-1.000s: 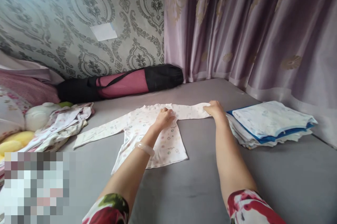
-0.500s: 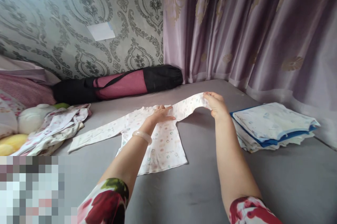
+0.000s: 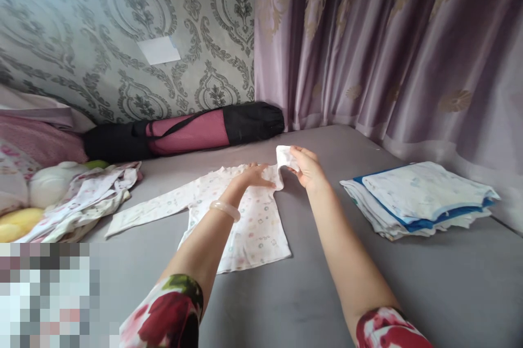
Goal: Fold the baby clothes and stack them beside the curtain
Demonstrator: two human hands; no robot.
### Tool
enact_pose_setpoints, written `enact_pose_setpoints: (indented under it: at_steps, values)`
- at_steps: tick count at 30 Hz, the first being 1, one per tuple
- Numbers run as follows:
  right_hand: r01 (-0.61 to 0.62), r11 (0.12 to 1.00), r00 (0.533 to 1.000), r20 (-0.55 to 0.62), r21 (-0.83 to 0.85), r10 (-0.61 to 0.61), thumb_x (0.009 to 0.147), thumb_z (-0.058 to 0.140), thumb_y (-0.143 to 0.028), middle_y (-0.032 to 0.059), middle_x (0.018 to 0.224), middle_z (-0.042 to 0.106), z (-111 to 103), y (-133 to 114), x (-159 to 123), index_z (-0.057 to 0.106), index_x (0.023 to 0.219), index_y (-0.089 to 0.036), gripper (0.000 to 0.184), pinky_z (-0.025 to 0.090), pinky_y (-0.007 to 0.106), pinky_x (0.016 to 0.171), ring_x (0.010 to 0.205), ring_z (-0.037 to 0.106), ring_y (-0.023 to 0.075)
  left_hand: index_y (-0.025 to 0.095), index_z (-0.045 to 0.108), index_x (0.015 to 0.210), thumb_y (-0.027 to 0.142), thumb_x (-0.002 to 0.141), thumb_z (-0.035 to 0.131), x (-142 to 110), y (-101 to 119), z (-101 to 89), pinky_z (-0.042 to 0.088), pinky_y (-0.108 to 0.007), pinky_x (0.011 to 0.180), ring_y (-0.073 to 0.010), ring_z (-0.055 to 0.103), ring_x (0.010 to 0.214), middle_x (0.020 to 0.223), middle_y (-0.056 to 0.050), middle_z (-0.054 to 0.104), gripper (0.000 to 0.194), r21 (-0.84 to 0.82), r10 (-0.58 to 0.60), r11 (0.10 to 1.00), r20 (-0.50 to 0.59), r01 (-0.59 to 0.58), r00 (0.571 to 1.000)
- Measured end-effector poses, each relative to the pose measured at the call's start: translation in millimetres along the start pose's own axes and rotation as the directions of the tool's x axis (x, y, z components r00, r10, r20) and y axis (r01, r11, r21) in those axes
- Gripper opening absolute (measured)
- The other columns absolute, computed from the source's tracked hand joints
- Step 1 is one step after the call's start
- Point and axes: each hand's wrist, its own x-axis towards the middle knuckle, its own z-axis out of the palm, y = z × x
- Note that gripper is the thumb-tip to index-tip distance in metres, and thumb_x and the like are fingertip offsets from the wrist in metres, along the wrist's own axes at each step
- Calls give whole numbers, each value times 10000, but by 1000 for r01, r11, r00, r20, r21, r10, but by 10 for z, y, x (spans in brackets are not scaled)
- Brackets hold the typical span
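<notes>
A small white long-sleeved shirt (image 3: 255, 228) with a faint coloured print lies spread on the grey bed sheet (image 3: 310, 293). My left hand (image 3: 251, 175) rests flat on its upper part, near the right shoulder, with thumb and fingers apart. My right hand (image 3: 306, 165) is closed on the cuff end of the right sleeve (image 3: 286, 157), which is lifted off the sheet and bent back toward the shoulder. Out to the left, the other sleeve (image 3: 151, 212) lies stretched flat. My left forearm covers part of the shirt's body.
At the right lies a stack of folded clothes (image 3: 420, 190), white and blue. Rumpled clothes (image 3: 93, 190) and a white plush toy (image 3: 47, 187) are at the left. A long black and pink bag (image 3: 188, 133) lies along the wall, beside the purple curtain (image 3: 339, 43).
My right hand has raised the right sleeve from the sheet and brought its end leftward and inward, toward the shoulder. My left hand stays on the shirt, its fingers now more spread.
</notes>
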Motion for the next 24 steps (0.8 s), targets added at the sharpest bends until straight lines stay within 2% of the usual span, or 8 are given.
enact_pose_setpoints:
  at_steps: [3,7,10,12,14,15,20,24]
  values:
    - [-60,995,998,-3,73,61,817,588,-162,-33,638,634,100,63,-32,560,836,-190,44,447,168,425,506,592,91,191,491,1373,496,738,680,-192,-134,45,467,-402,920,-295,606,1077,1127,-142,643,730,-347,-41,938,-123,-4,992]
    - [-38,999,999,37,19,37,846,588,-205,-31,720,653,314,251,-151,588,914,-198,68,529,209,538,583,627,106,129,559,1203,498,813,634,-583,-369,67,532,-326,791,-201,669,881,1045,-145,654,542,-865,-243,502,-139,2,960]
    - [-20,998,956,291,-66,38,874,592,-312,26,986,703,490,455,-329,582,1130,-212,275,566,258,704,810,688,147,139,556,1114,638,824,552,-831,-521,71,552,-343,772,-208,680,861,1044,-151,650,578,-974,-342,224,-61,18,938]
    - [-36,990,857,506,-135,100,897,574,-408,82,1236,643,560,574,-427,519,1279,-219,429,542,297,855,1013,669,178,158,560,1088,722,840,415,-920,-596,76,559,-356,742,-222,680,863,1025,-140,658,633,-989,-371,140,-11,44,929]
    - [-43,975,787,594,-218,168,932,514,-472,125,1385,544,570,648,-452,463,1352,-212,497,491,323,955,1143,618,193,170,581,1036,752,837,338,-946,-654,85,554,-346,713,-226,676,860,966,-124,672,662,-994,-383,97,4,45,924]
    - [-47,967,785,590,-250,190,953,470,-486,141,1410,519,551,664,-431,452,1361,-204,497,477,330,972,1165,606,195,171,594,993,750,825,364,-944,-679,90,545,-332,698,-223,673,847,918,-114,677,645,-995,-389,95,-6,34,921]
    - [-109,973,900,395,-202,182,1006,257,-501,182,1307,602,324,575,-129,508,1249,-159,489,528,305,858,1024,679,189,168,579,723,449,600,781,-906,-802,117,431,-232,589,-141,592,638,629,-6,593,367,-959,-475,277,-87,55,876]
    - [-87,976,964,229,-201,133,1010,172,-470,172,1244,646,138,452,28,532,1158,-151,503,539,269,792,1007,685,180,158,596,679,270,509,782,-920,-836,121,375,-218,564,-116,549,604,619,8,591,276,-938,-460,343,-113,58,881]
